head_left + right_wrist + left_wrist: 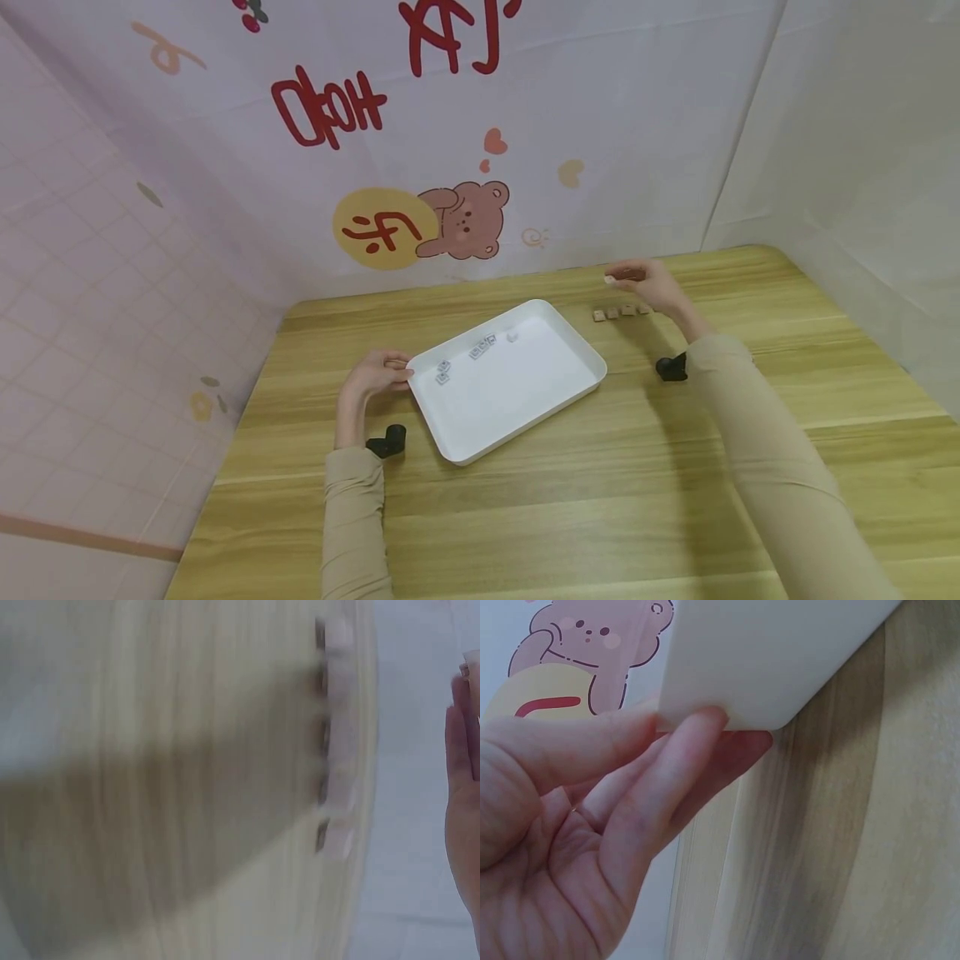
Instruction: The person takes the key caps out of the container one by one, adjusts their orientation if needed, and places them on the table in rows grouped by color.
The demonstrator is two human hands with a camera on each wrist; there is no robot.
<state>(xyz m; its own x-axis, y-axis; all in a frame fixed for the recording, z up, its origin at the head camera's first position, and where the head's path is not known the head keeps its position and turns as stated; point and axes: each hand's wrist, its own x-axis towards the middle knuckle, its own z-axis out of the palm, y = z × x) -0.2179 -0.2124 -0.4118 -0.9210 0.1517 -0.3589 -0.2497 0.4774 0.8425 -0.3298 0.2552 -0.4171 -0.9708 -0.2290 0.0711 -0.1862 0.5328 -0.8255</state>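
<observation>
My left hand [375,373] pinches the tray [517,387] at its far left corner; my right hand [651,285], thumb and fingers closed together, holds one piece [610,280] near the table's [585,525] far edge. Several pieces [483,346] already lie along the tray's far side. Five others [339,742] stay outside in a row, so I judge the work partly done.

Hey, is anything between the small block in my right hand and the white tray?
Nothing visible stands between the small block in your right hand and the white tray. The row of other blocks sits on the table, lower than the hand.
</observation>
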